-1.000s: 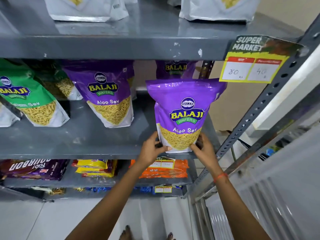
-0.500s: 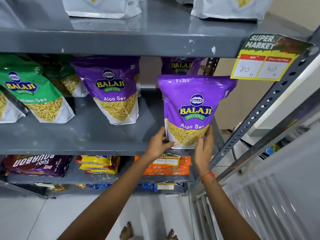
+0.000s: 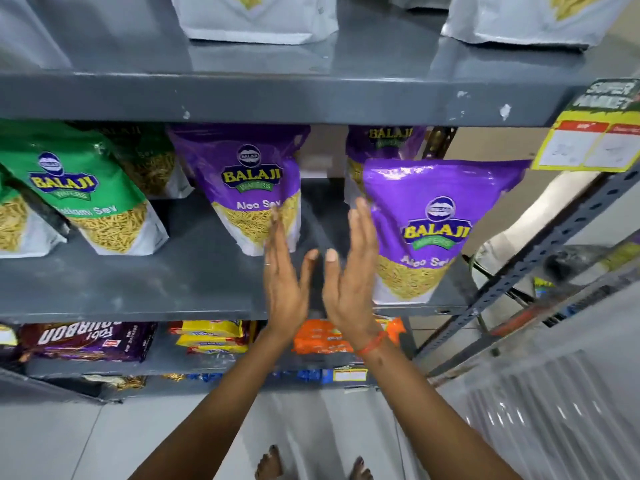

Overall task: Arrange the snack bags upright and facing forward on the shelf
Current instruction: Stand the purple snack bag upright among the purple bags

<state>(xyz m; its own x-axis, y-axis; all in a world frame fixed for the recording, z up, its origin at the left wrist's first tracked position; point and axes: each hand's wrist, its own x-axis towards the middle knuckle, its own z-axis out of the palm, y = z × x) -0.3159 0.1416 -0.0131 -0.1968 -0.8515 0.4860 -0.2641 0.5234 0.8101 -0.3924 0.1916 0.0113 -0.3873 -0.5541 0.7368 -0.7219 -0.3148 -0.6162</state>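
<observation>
Middle shelf (image 3: pixel 138 292), left to right: green Balaji bag (image 3: pixel 79 195) upright, label forward, with another green bag partly hidden behind it. Next, purple Aloo Sev bag (image 3: pixel 256 188) upright, facing forward. Left hand (image 3: pixel 282 271) flat, fingers straight and together, empty, its fingertips overlapping that bag's lower right corner; contact unclear due to blur. Right hand (image 3: pixel 349 271) flat and empty, palm facing left, just beside the front purple Aloo Sev bag (image 3: pixel 436 223), which stands upright at the shelf's front edge, label forward. 1 more purple bag (image 3: pixel 384 143) behind it. Price tag (image 3: pixel 588 140) at far right.
</observation>
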